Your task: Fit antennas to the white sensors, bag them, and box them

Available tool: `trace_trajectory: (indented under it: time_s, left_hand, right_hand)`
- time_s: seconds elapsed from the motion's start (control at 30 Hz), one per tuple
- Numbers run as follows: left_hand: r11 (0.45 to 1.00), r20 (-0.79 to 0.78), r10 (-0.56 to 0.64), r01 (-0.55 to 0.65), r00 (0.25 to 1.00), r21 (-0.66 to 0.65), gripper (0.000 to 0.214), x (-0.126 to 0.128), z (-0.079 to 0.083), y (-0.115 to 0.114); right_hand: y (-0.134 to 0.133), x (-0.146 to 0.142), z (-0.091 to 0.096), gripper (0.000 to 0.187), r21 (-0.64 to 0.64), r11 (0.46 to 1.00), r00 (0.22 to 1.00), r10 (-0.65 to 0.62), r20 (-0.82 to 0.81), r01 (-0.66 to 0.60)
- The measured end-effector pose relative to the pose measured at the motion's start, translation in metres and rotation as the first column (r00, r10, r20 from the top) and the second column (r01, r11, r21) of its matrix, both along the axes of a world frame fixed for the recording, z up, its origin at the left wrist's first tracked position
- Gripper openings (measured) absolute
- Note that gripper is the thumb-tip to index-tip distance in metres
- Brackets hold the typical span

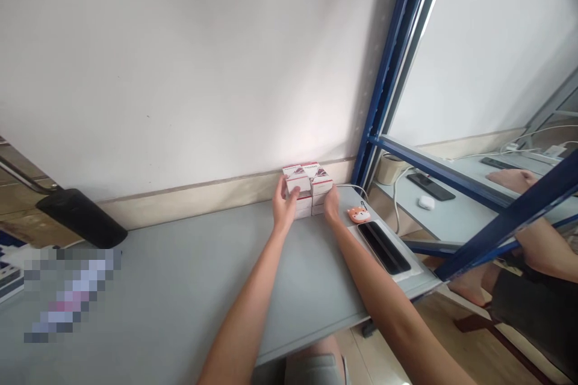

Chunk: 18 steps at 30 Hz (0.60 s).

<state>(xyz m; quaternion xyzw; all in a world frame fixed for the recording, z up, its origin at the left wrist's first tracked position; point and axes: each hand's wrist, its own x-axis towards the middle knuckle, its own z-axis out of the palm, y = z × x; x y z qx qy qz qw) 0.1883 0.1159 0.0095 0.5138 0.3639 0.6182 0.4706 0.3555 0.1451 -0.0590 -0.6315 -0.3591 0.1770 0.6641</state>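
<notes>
Against the wall, several small white cardboard boxes (pixel 303 203) with red edges and printed tops stand stacked in two columns side by side. My left hand (pixel 283 203) is closed around the upper box of the left column (pixel 298 183), its thumb on the near face. That box sits slightly askew over the one below. On the other side, my right hand (pixel 332 206) is closed against the right column (pixel 321 185), gripping its outer side; some of its fingers are hidden behind the boxes.
Right of the boxes lie an orange animal-faced case (pixel 359 214) and a black-screened phone (pixel 383 246). A blue metal frame (pixel 383 66) bounds the grey desk (pixel 180 289). A black cylindrical object (pixel 83 216) lies at left. Beyond the frame, another person's arm (pixel 548 246) rests near a second desk.
</notes>
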Motion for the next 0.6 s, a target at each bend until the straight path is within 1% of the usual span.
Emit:
trace_trajectory:
  time_s: [0.1,0.17,0.23,0.27,0.3,0.37,0.43,0.53,0.6]
  left_hand:
    - [0.995,0.13,-0.036,0.048,0.991,-0.088,0.065,-0.02,0.019,-0.003]
    - [0.978,0.207,-0.095,0.13,0.974,-0.163,0.066,-0.043,0.029,-0.007]
    - [0.94,0.28,-0.176,0.245,0.944,-0.235,0.072,-0.069,0.035,-0.011]
    - [0.92,0.314,-0.203,0.29,0.927,-0.264,0.072,-0.082,0.035,-0.014]
    - [0.899,0.346,-0.22,0.327,0.912,-0.291,0.071,-0.094,0.034,-0.016]
    - [0.859,0.399,-0.24,0.385,0.885,-0.337,0.065,-0.116,0.028,-0.02]
    - [0.823,0.434,-0.243,0.421,0.867,-0.381,0.06,-0.135,0.019,-0.024]
    - [0.78,0.453,-0.243,0.45,0.858,-0.435,0.055,-0.156,0.005,-0.029]
    - [0.755,0.448,-0.259,0.469,0.856,-0.458,0.055,-0.167,-0.003,-0.033]
  right_hand:
    - [-0.005,-0.001,0.006,0.036,0.041,0.998,0.998,-0.048,0.046,0.047]
    - [-0.013,-0.006,0.013,0.039,0.099,0.989,0.99,-0.119,0.075,0.112]
    - [-0.024,-0.016,0.021,0.036,0.182,0.967,0.973,-0.201,0.113,0.179]
    - [-0.03,-0.022,0.026,0.035,0.226,0.955,0.963,-0.227,0.143,0.191]
    - [-0.037,-0.03,0.03,0.034,0.267,0.947,0.956,-0.231,0.182,0.178]
    - [-0.051,-0.048,0.037,0.03,0.317,0.945,0.943,-0.174,0.283,0.079]
    - [-0.063,-0.066,0.043,0.021,0.316,0.947,0.923,-0.071,0.378,-0.056]
    - [-0.075,-0.09,0.047,0.015,0.26,0.925,0.87,0.128,0.477,-0.279]
    - [-0.079,-0.102,0.047,0.021,0.201,0.885,0.821,0.276,0.5,-0.42]
